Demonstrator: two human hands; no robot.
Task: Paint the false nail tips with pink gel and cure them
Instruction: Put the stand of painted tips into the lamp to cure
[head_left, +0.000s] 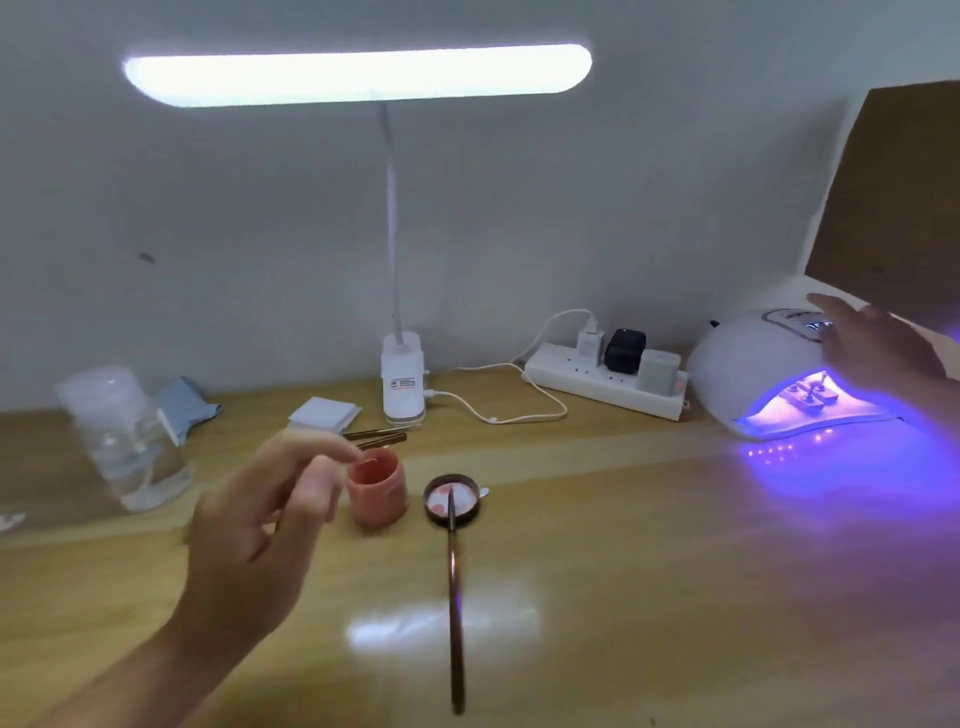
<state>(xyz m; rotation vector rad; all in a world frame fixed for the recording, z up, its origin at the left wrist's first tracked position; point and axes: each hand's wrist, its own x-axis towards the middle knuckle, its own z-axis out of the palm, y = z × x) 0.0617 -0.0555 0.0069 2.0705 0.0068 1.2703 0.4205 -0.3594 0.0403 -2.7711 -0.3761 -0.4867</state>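
A white curing lamp at the right glows violet. Inside its opening, small holders with nail tips stand on the floor of the lamp. My right hand lies flat on the lamp's top by the lit display, fingers spread, holding nothing. An open jar of pink gel sits mid-table. My left hand hovers just left of it, blurred, with fingers loosely apart. The jar's lid, smeared with pink, lies to the right of the jar. A long brush rests with its tip on the lid.
A clip desk lamp with its lit bar stands at the back. A power strip with plugs is beside the curing lamp. A clear bottle, a blue cloth, white pads and gold tweezers lie left of centre.
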